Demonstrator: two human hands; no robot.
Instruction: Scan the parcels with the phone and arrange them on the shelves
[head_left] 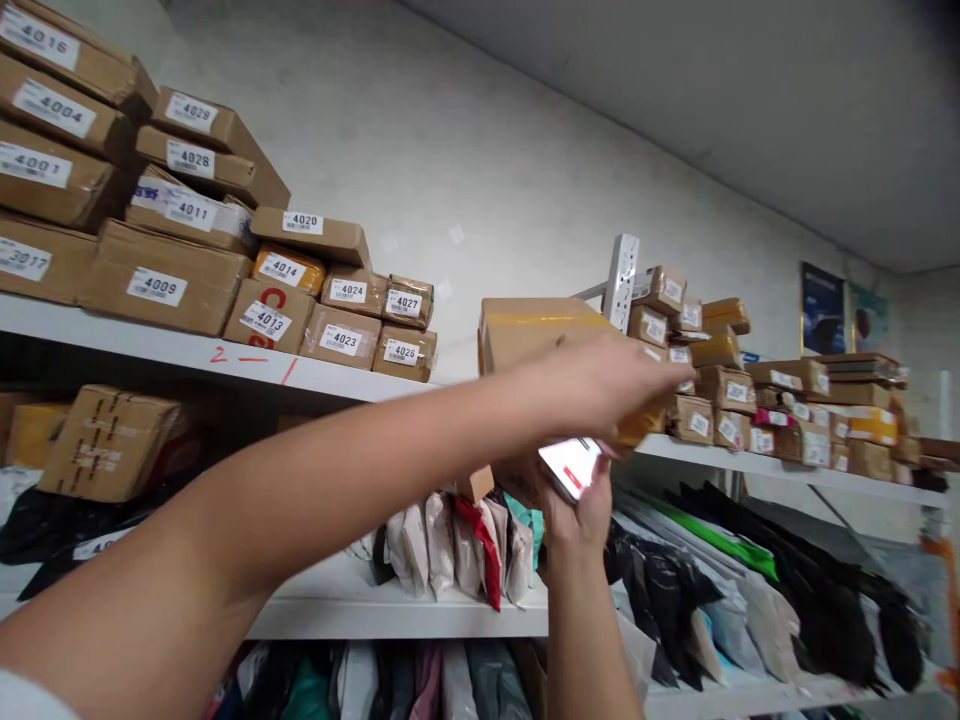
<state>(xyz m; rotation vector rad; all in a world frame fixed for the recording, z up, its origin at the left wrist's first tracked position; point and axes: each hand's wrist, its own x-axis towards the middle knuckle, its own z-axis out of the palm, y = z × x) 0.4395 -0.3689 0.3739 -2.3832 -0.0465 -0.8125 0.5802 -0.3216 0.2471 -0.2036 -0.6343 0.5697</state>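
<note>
A storeroom with a pale wall holds long white shelves. The upper shelf (187,350) carries stacks of brown parcels (345,340) on the left, each with a white number label, such as 4023 and 4026. More small labelled parcels are piled to the far right (735,390), where a white power strip (622,280) leans upright among them. The lower shelf holds soft mailing bags standing on edge (465,545) in grey, white and red, with black bags (825,600) off to the right. A dark poster (823,308) hangs on the far wall.

The left hand (607,385) reaches across from the near left, and its fingers curl over the front of a plain cardboard box (525,330). The box sits at the middle of the upper shelf, in the gap between the two groups of parcels. Just below it, the right hand (577,515) is raised and wrapped around a phone (570,465), whose lit screen tilts upward just under the left hand.
</note>
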